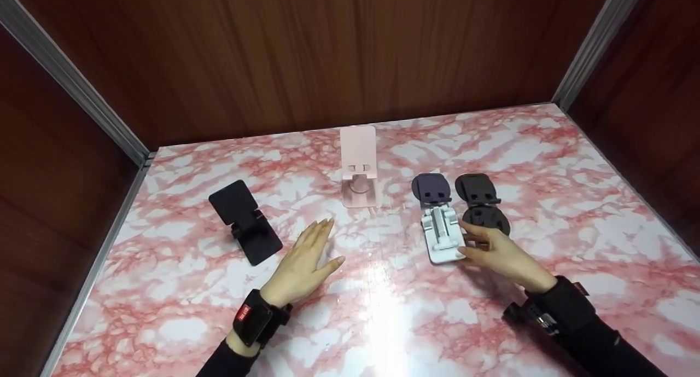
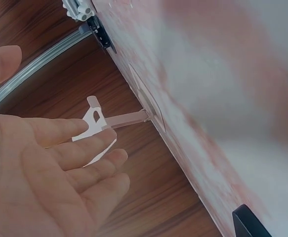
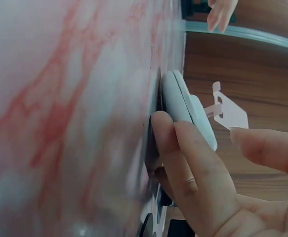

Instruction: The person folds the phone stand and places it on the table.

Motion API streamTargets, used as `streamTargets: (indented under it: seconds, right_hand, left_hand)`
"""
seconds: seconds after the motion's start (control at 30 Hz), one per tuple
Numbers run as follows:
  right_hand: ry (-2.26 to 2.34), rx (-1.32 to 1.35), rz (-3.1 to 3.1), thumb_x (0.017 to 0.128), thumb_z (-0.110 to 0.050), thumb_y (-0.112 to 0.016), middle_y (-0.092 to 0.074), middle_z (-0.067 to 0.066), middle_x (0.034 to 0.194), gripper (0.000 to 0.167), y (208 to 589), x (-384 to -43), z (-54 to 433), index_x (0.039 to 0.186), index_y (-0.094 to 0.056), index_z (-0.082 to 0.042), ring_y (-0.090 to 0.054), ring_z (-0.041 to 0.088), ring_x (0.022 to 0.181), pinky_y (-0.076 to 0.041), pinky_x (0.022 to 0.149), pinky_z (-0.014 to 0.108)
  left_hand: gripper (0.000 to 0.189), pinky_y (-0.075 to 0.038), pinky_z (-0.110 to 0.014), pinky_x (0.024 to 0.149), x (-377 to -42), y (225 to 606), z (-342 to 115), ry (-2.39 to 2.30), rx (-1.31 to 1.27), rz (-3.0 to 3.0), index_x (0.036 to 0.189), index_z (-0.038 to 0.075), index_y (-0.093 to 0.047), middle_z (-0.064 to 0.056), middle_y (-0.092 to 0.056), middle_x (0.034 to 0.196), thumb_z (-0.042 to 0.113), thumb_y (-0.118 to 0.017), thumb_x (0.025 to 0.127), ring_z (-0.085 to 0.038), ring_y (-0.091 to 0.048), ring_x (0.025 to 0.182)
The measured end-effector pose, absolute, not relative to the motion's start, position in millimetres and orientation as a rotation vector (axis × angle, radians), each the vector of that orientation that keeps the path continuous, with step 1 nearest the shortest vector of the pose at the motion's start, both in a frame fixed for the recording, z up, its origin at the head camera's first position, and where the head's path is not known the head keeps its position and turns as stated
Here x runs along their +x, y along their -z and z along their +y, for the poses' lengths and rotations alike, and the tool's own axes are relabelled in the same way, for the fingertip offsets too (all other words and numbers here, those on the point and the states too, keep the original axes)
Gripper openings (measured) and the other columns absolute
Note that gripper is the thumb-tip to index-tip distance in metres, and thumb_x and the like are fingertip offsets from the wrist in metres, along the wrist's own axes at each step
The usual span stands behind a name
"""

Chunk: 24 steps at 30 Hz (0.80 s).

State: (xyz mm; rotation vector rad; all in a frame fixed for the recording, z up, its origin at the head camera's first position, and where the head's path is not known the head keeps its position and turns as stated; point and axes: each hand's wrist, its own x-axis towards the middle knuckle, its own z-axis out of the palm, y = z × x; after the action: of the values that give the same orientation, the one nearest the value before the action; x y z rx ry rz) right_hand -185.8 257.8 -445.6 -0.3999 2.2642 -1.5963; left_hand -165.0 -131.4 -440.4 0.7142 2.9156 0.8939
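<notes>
A folded white phone stand (image 1: 442, 237) lies in front of a purple phone stand (image 1: 431, 189), overlapping its lower part. My right hand (image 1: 495, 251) is at its right side. In the right wrist view, the fingertips (image 3: 164, 121) touch the stand's side while the thumb (image 3: 269, 148) stays apart from it. Palm turned inward, my left hand (image 1: 299, 262) is spread over the table with nothing in it. It is between a black phone stand (image 1: 251, 224) on its left and an unfolded pink phone stand (image 1: 359, 147) further back.
A dark grey phone stand (image 1: 484, 190) stands right of the purple one, its round base partly behind my right hand. Brown wood-grain panels (image 1: 350, 54) with metal corner strips enclose the marbled red-and-white table (image 1: 180, 333) at the back and sides.
</notes>
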Motion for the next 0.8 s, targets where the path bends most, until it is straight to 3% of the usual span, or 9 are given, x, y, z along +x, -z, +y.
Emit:
streamTargets:
  seconds: [0.17,0.27,0.43,0.53,0.6,0.67,0.7,0.73,0.8]
  right_hand:
    - [1.534,-0.422,2.336,0.097,-0.009,-0.059,-0.034,0.038,0.143,0.067,440.1,-181.2,257.8,0.149,-0.021,0.01,-0.049,0.043,0.122,-0.055,0.084,0.03]
    - [1.414,-0.484,2.467,0.097,-0.01,-0.06,-0.038,0.037,0.141,0.066,436.3,-179.5,258.0,0.147,-0.023,0.012,-0.052,0.044,0.119,-0.056,0.078,0.028]
    - [1.148,-0.606,2.775,0.094,-0.011,-0.065,-0.044,0.031,0.139,0.063,432.5,-177.7,254.8,0.143,-0.034,0.013,-0.054,0.038,0.117,-0.05,0.08,0.034]
    - [1.063,-0.622,2.876,0.092,-0.008,-0.066,-0.062,0.031,0.111,0.062,429.5,-176.3,251.5,0.143,-0.036,0.012,-0.064,0.028,0.082,-0.048,0.067,0.031]
    - [1.058,-0.645,2.906,0.091,-0.005,-0.066,-0.063,0.03,0.106,0.062,427.6,-175.5,248.6,0.143,-0.035,0.013,-0.063,0.024,0.071,-0.049,0.061,0.029]
    - [1.03,-0.689,2.955,0.09,-0.004,-0.067,-0.061,0.03,0.107,0.063,425.1,-174.7,245.1,0.142,-0.036,0.013,-0.065,0.03,0.08,-0.054,0.069,0.034]
    - [1.013,-0.716,2.983,0.09,-0.003,-0.067,-0.058,0.032,0.119,0.063,423.8,-174.2,242.9,0.142,-0.036,0.013,-0.064,0.035,0.094,-0.054,0.079,0.039]
    - [0.988,-0.742,3.013,0.089,-0.003,-0.068,-0.05,0.032,0.132,0.063,422.3,-173.6,240.7,0.142,-0.037,0.013,-0.059,0.039,0.109,-0.051,0.089,0.046]
    - [0.902,-0.772,3.082,0.088,-0.005,-0.07,-0.041,0.032,0.141,0.065,418.8,-172.2,236.1,0.142,-0.038,0.011,-0.046,0.045,0.124,-0.042,0.099,0.055]
  left_hand:
    - [0.073,-0.023,-0.057,0.112,-163.6,440.7,-132.5,-0.91,0.713,2.9,0.153,0.001,-0.023,-0.02,-0.026,0.155,0.039,-0.053,0.099,-0.038,-0.017,0.143]
    - [0.073,-0.023,-0.056,0.112,-163.2,440.7,-132.7,-0.899,0.714,2.907,0.153,0.001,-0.023,-0.02,-0.026,0.155,0.04,-0.053,0.099,-0.038,-0.018,0.143]
    - [0.073,-0.023,-0.053,0.113,-163.0,440.3,-132.7,-0.878,0.702,2.925,0.153,0.001,-0.023,-0.02,-0.026,0.155,0.04,-0.054,0.099,-0.036,-0.017,0.143]
    - [0.074,-0.024,-0.054,0.112,-162.7,439.4,-132.1,-0.875,0.711,2.94,0.152,0.0,-0.024,-0.021,-0.026,0.155,0.039,-0.055,0.098,-0.037,-0.018,0.143]
    - [0.073,-0.025,-0.055,0.111,-162.1,438.7,-131.5,-0.868,0.718,2.959,0.152,-0.001,-0.025,-0.021,-0.027,0.154,0.038,-0.055,0.098,-0.039,-0.018,0.143]
    - [0.073,-0.027,-0.057,0.11,-161.0,437.8,-131.1,-0.845,0.71,2.984,0.152,-0.001,-0.026,-0.021,-0.027,0.154,0.039,-0.056,0.098,-0.039,-0.019,0.142]
    - [0.073,-0.028,-0.059,0.109,-160.3,437.1,-130.9,-0.829,0.702,2.999,0.152,0.0,-0.026,-0.021,-0.027,0.154,0.039,-0.056,0.098,-0.04,-0.019,0.142]
    - [0.073,-0.028,-0.06,0.108,-159.6,436.3,-130.7,-0.813,0.693,3.015,0.152,0.0,-0.026,-0.02,-0.027,0.155,0.039,-0.056,0.097,-0.04,-0.019,0.142]
    - [0.074,-0.03,-0.062,0.106,-156.9,433.6,-130.0,-0.781,0.673,3.046,0.152,0.002,-0.026,-0.019,-0.027,0.155,0.04,-0.057,0.097,-0.04,-0.02,0.142]
